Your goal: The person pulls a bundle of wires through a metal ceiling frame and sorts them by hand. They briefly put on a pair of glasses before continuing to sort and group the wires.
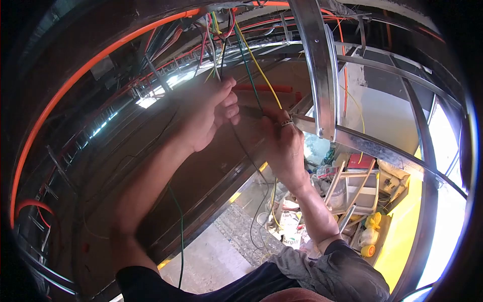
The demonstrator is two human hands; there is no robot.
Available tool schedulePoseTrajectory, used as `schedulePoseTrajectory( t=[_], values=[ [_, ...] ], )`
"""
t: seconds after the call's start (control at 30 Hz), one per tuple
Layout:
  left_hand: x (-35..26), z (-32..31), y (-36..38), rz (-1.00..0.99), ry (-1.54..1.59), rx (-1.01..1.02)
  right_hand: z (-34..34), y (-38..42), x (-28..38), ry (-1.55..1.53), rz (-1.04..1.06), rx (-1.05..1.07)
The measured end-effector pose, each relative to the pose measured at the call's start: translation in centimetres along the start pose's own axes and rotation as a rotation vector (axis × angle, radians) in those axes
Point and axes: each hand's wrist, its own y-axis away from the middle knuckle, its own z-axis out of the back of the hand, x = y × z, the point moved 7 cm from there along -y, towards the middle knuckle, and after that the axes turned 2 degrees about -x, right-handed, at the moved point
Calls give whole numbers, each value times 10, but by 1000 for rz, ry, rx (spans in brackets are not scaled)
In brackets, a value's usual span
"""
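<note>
Wires [221, 48] bunched in left hand [214, 113]; right hand [282, 138] pinches a yellow wire [261, 73], which may slip or snag on the metal frame [319, 65].

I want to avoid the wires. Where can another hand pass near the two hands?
Free: the dark gap below the left hand, bordered by the orange conduit and the forearms. Crowded: above both hands, where colored wires hang, and beside the right hand at the metal channel.

Light: daylight enters from the lower right and through gaps at upper left.
Shadows: the ceiling area at left is dim.
Glare: the right edge is blown out white.
Blur: both raised hands slightly soft.
Distortion: strong fisheye, black corners.
</note>
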Motion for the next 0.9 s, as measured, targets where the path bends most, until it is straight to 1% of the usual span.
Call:
schedulePoseTrajectory(
  t=[0.07,0.17,0.2,0.27,0.37,0.5,0.57,0.6,0.67,0.7,0.8,0.87,0.9],
  values=[
    [1,1,3,-1,-19,4,-8,1,-16,-7,-75,10],
    [0,4,5,-6,-48,-11,-7,0,-11,19,-54,-30],
    [0,4,4,-19,-58,14,-5,-3,-8,18,-53,-26],
    [0,3,3,-35,-66,39,-5,-10,-7,-100,-127,14],
    [1,2,2,-66,-103,30,-12,-26,-5,-85,-70,76],
    [1,0,2,-59,-91,50,-38,-57,-35,-161,-32,80],
    [1,2,1,-49,-78,47,-53,-64,-42,-348,-154,150],
    [2,3,1,-44,-77,63,-57,-64,-43,-347,-163,155],
    [5,5,3,-28,-74,76,-59,-62,-41,-292,-106,89],
    [4,5,3,-24,-80,74,-59,-62,-44,-292,-108,90],
    [0,3,5,-21,-85,74,-52,-65,-40,-372,-123,83],
    [1,2,5,-14,-85,81,-38,-62,-30,-239,-121,26],
    [3,3,6,-7,-80,73,-38,-62,-33,-237,-124,23]
  ],
)
